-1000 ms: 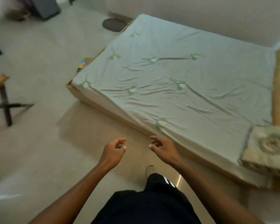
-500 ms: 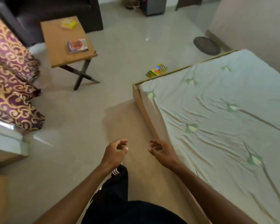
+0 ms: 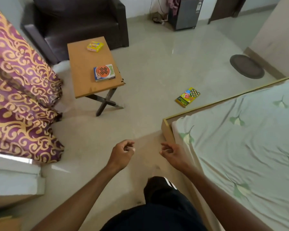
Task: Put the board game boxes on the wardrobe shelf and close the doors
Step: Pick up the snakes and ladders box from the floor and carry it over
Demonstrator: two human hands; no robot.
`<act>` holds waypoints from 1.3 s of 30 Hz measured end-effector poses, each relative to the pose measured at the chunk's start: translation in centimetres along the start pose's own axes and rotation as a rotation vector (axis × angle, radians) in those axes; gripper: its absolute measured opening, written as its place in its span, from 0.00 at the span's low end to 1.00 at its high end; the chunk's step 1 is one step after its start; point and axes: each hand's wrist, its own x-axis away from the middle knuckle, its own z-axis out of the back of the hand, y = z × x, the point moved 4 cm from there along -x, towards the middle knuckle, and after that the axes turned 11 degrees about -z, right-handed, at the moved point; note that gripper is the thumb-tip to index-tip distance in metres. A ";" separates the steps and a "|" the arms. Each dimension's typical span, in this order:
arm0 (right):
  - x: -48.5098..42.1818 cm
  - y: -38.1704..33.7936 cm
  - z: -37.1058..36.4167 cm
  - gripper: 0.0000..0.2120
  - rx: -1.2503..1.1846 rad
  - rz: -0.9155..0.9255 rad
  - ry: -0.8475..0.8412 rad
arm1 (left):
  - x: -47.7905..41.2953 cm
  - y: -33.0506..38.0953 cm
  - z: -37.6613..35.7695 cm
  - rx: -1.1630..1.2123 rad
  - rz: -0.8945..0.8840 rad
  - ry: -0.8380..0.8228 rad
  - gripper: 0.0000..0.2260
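Left hand [image 3: 122, 153]: empty, fingers loosely curled, held out low over the floor; free to pick up a box.
Right hand [image 3: 173, 154]: empty too, fingers half curled, just beside the bed [image 3: 240, 147] corner.
Nearest box: the yellow-green ludo box [image 3: 187, 97] lies flat on the floor [image 3: 157, 64], near the bed frame's far edge, well apart from both hands.
Bench [image 3: 83, 67]: carries the orange-and-blue board game box [image 3: 104, 72] near its front edge and a small yellow box [image 3: 95, 46] at the back.
Wardrobe: not in view.
Stage: likely the walk to collect; nothing gathered yet.
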 end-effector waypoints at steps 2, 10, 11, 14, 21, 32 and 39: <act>-4.7 -1.8 0.8 0.14 0.009 -0.016 -0.007 | -5.1 0.2 0.4 -0.008 -0.003 -0.008 0.12; -24.6 -10.2 6.9 0.16 -0.057 -0.053 0.032 | -27.3 4.7 1.8 -0.044 -0.023 -0.064 0.13; -26.9 -11.4 7.8 0.16 -0.057 -0.049 0.037 | -29.9 5.6 1.8 -0.039 -0.030 -0.066 0.13; -33.6 -14.8 10.6 0.15 -0.042 -0.057 0.048 | -38.0 7.8 2.0 -0.027 -0.052 -0.074 0.13; -49.4 -19.7 16.1 0.14 -0.090 -0.099 0.117 | -57.7 10.7 1.3 -0.034 -0.089 -0.147 0.13; -66.5 -20.7 27.2 0.15 -0.360 -0.397 0.472 | -87.8 20.3 -7.9 -0.231 -0.214 -0.627 0.12; -71.5 -15.5 33.7 0.17 -0.615 -0.592 0.697 | -98.6 27.4 -23.2 -0.434 -0.398 -0.985 0.13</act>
